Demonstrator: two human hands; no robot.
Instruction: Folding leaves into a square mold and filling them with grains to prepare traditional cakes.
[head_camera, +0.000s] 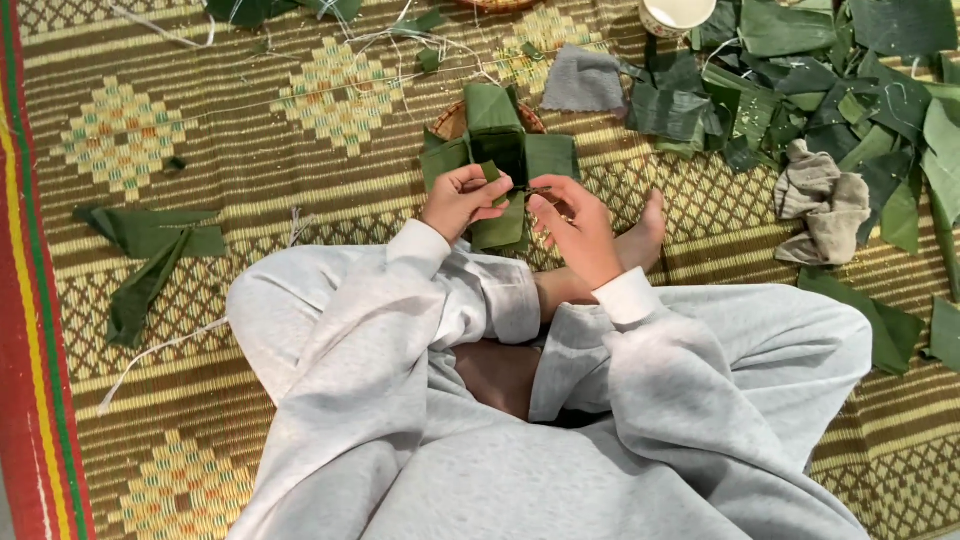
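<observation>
— What's over on the left of the woven straw mat with diamond patterns (330, 110)?

— A few folded dark green leaf strips (145, 255) lying loose, and a thin pale string (160, 350) trailing near the person's knee. Nothing touching them.

— And in the middle?

— The person sits cross-legged in grey clothes, both hands out in front. The left hand (462, 200) is curled closed, pinching one edge of a green leaf parcel folded into a cross shape (500, 155). The right hand (575, 228) is close beside it, fingers bent round the parcel's near flap; it seems to pinch something thin there, perhaps a tie, but I can't tell for sure. The parcel sits over a small round woven basket (450, 120), just beyond the hands.

— What might go wrong from here?

— I'd guess the flaps could spring open if either pinch slackens, since only the fingers appear to hold the folds. Pulling too hard could also split the leaf along its grain.

— Further right?

— A bare foot (645, 235) just beside the right hand, a grey square cloth (583, 82) farther off, a white cup (675, 15) at the far edge, a big heap of cut green leaf pieces (840, 90), and a crumpled beige rag (825, 205) near it.
</observation>
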